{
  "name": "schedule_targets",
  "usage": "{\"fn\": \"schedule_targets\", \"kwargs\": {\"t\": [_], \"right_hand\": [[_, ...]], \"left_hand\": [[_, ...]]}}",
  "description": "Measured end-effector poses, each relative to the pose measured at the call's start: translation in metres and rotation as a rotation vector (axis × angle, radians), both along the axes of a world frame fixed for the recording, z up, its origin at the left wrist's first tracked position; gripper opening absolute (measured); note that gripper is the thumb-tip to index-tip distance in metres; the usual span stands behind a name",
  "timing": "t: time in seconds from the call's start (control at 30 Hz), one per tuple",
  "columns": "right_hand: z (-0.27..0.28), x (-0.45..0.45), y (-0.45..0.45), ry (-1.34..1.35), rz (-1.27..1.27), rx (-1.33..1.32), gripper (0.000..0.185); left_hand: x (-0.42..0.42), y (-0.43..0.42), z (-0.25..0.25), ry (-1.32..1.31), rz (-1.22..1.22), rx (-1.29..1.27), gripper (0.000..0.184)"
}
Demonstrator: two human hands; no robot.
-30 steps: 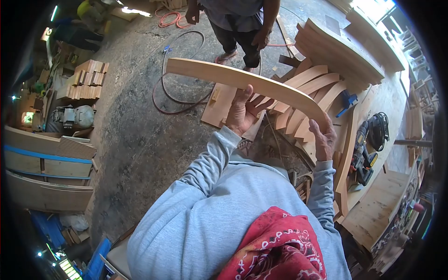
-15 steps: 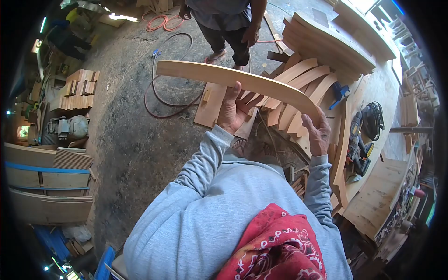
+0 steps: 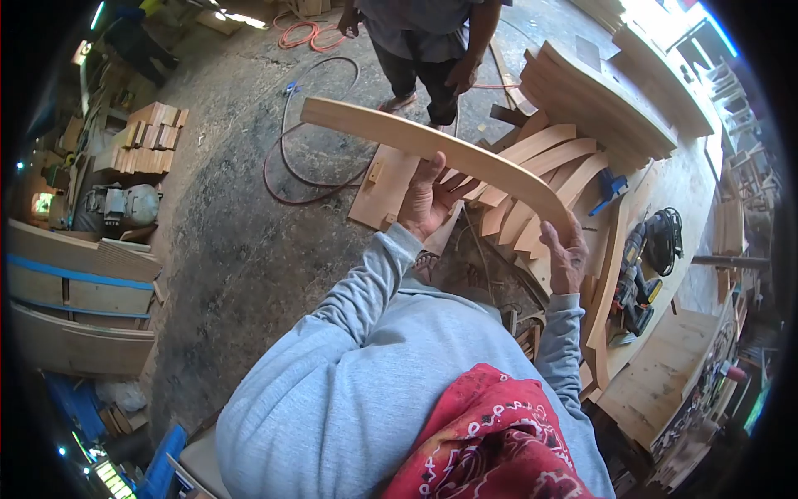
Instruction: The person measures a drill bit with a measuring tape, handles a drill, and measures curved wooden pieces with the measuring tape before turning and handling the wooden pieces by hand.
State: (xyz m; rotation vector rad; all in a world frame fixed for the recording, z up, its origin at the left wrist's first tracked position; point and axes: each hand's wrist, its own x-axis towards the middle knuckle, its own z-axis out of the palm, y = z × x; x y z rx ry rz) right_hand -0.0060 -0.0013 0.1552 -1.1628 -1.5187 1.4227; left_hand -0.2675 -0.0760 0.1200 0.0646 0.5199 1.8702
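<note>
A long, curved wooden board [image 3: 374, 126] is held up in front of me, its left end higher than its right. My left hand [image 3: 427, 204] supports it near the middle, thumb on the near face and fingers reaching beneath and behind. At the bent right end, my right hand [image 3: 567, 254] grips the board, thumb on the near side and the other fingers mostly hidden behind it. Beyond my hands, several similar curved wooden pieces [image 3: 544, 148] lie stacked on the worktable.
Facing me stands another person [image 3: 424, 50] with arms lowered. A power tool [image 3: 636, 283] and a coiled black cable [image 3: 665, 241] lie on the worktable [image 3: 694, 224] at right. A hose [image 3: 287, 170] loops across the floor. Stacked wood blocks [image 3: 145, 141] and curved panels [image 3: 83, 308] stand at left.
The board's left end appears slightly higher and further right, and its right end a little lower. My view has shifted slightly; both hands keep their hold.
</note>
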Motion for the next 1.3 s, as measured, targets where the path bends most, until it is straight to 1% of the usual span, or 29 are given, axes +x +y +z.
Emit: {"fn": "schedule_targets", "kwargs": {"t": [0.07,0.13,0.2,0.27,0.33,0.37,0.4,0.5,0.6,0.73,0.77,0.87,0.9,1.03,1.13,1.17,1.23,1.3], "right_hand": [[-0.008,0.003,0.001,0.062,-0.016,-0.007,0.051],[-0.045,0.014,0.01,0.048,-0.056,0.066,0.05],[-0.031,0.007,0.005,-0.046,-0.081,0.064,0.057],[-0.011,0.004,0.0,-0.187,-0.098,0.093,0.058],[-0.018,0.003,-0.001,-0.001,-0.084,0.046,0.058],[-0.015,0.005,-0.002,-0.077,-0.07,0.051,0.058],[-0.015,0.008,-0.002,-0.089,-0.081,0.063,0.058],[-0.015,0.005,-0.009,-0.081,-0.08,0.054,0.058],[-0.017,0.01,-0.011,-0.124,-0.093,0.016,0.059],[-0.02,0.016,-0.009,-0.128,-0.077,0.03,0.062],[-0.019,0.016,-0.01,-0.127,-0.085,0.117,0.059],[-0.032,0.023,-0.008,0.02,-0.179,-0.068,0.054],[-0.042,0.029,-0.005,-0.005,-0.172,-0.008,0.051],[-0.036,0.032,-0.01,0.033,-0.198,-0.086,0.054],[-0.041,0.036,-0.016,0.014,-0.209,-0.102,0.054],[-0.042,0.036,-0.018,0.008,-0.216,-0.105,0.054],[-0.048,0.036,-0.021,0.011,-0.249,-0.131,0.053],[-0.048,0.036,-0.024,-0.034,-0.264,-0.089,0.052]], "left_hand": [[0.002,0.002,-0.024,-0.056,0.045,-0.019,0.044],[-0.004,0.003,-0.026,-0.036,0.008,-0.082,0.043],[-0.003,-0.001,-0.014,0.068,0.001,-0.071,0.05],[-0.006,-0.004,-0.022,0.041,0.02,-0.028,0.048],[-0.007,-0.003,-0.023,-0.001,0.007,-0.004,0.045],[-0.005,-0.003,-0.019,0.033,0.005,-0.008,0.043],[-0.004,-0.002,-0.021,0.023,-0.011,0.0,0.043],[-0.009,-0.003,-0.023,-0.01,-0.025,-0.009,0.042],[-0.003,-0.002,-0.017,0.013,-0.036,0.052,0.037],[-0.003,0.003,-0.015,0.023,-0.056,0.029,0.033],[-0.004,0.004,-0.015,0.017,-0.071,0.058,0.033],[-0.005,0.012,-0.007,0.03,-0.074,0.064,0.034],[-0.008,0.015,-0.004,0.051,-0.09,0.049,0.036],[-0.012,0.029,0.006,0.109,-0.101,0.07,0.04],[-0.016,0.043,0.004,0.088,-0.136,0.059,0.041],[-0.016,0.047,0.005,0.113,-0.146,0.005,0.042],[-0.018,0.059,0.001,0.187,-0.191,-0.023,0.042],[-0.02,0.069,0.003,0.274,-0.223,-0.049,0.04]]}}
